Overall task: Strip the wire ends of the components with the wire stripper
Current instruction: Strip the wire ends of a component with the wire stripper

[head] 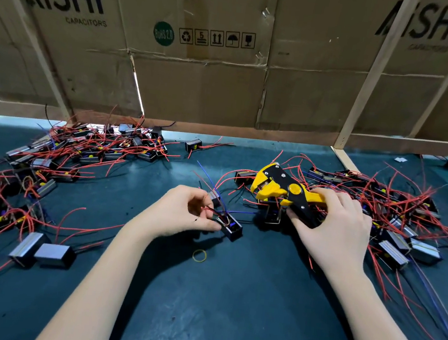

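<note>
My left hand (181, 212) pinches a small black box component (231, 227) at the middle of the green mat, with its red, blue and black wires sticking up between my fingers. To its right, my right hand (337, 226) grips the handles of the yellow and black wire stripper (279, 189). The stripper's jaws point left, toward the component, and stand a short way apart from it. Under the stripper lies another black component (272, 215).
A heap of components with red wires (58, 155) covers the left of the mat, and a second heap (397, 216) lies at the right. Two silver-topped components (43, 252) sit front left. A yellow rubber band (199, 255) lies near my left wrist. Cardboard walls (199, 82) close the back.
</note>
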